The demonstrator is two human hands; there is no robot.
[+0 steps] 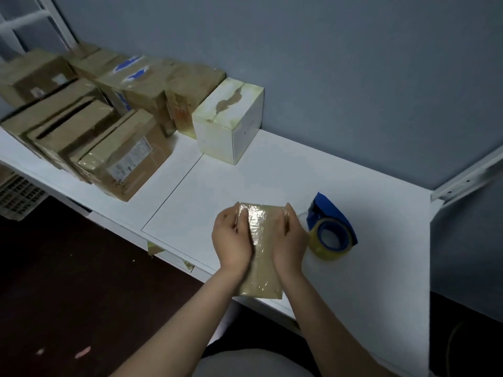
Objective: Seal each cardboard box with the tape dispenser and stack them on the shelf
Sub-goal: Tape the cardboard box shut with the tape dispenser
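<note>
A small flat cardboard box point(261, 254), glossy with clear tape, lies on the white table point(367, 254) near its front edge. My left hand point(231, 240) lies on the box's left side, its fingers curled round the far left edge. On the right side my right hand point(290, 240) does the same, fingers bent over the far right corner. The blue tape dispenser point(330, 229) with a roll of clear tape lies on the table just right of my right hand, touched by neither hand.
A white box point(228, 123) with a torn top stands at the back by the grey wall. Several taped brown boxes point(89, 115) are piled at the back left. Dark floor lies below the table's front edge. A white metal bracket point(468, 175) sticks out at the right.
</note>
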